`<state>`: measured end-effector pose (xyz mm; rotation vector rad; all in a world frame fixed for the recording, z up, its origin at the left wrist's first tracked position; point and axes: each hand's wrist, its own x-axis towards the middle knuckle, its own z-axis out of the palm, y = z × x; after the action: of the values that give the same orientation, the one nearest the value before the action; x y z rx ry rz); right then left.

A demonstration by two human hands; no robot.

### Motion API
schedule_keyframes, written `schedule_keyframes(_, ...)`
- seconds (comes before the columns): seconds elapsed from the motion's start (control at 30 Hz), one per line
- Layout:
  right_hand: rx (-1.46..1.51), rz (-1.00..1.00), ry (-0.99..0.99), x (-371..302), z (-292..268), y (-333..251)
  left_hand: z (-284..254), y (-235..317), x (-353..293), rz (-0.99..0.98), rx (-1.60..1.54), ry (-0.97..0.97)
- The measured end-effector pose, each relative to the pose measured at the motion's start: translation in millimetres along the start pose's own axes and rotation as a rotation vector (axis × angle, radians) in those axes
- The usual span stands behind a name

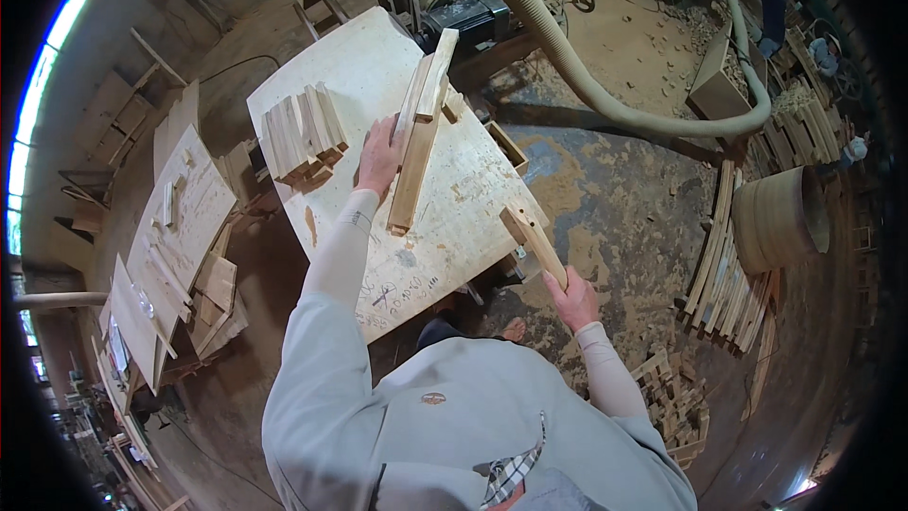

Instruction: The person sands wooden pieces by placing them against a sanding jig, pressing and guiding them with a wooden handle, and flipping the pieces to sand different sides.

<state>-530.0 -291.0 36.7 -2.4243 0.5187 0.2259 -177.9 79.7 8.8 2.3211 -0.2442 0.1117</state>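
Note:
My left hand [380,156] reaches across the pale board tabletop [454,251], its fingers closed against the near end of a narrow wooden strip [409,114]. That strip lies along a longer, thicker wooden bar [416,166] set slantwise on the table; part of the strip is hidden by my fingers. Off the table's right corner, my right hand [572,299] grips the lower end of a flat wooden piece [537,244]. The piece is tilted, and its far end overlaps the table edge. Left of my left hand sits a stack of short wooden slats [303,135].
Behind the table stands a machine with a dark motor [463,17]. A ribbed hose [544,24] curves off to the right. Curved slats [724,270] and a round drum [780,218] stand on the right; a second board table [184,218] with offcuts is at left.

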Motion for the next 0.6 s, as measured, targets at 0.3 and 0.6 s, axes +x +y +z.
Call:
schedule_keyframes(0.3, -0.037, -0.001, 0.009, 0.4, 4.3, -2.3, 20.2, -21.5, 44.7, 0.117, 0.175, -0.139)
schedule_keyframes(0.6, -0.043, -0.029, 0.025, 2.3, 12.3, -0.7, 23.8, -20.5, 54.4, 0.087, 0.124, -0.166)
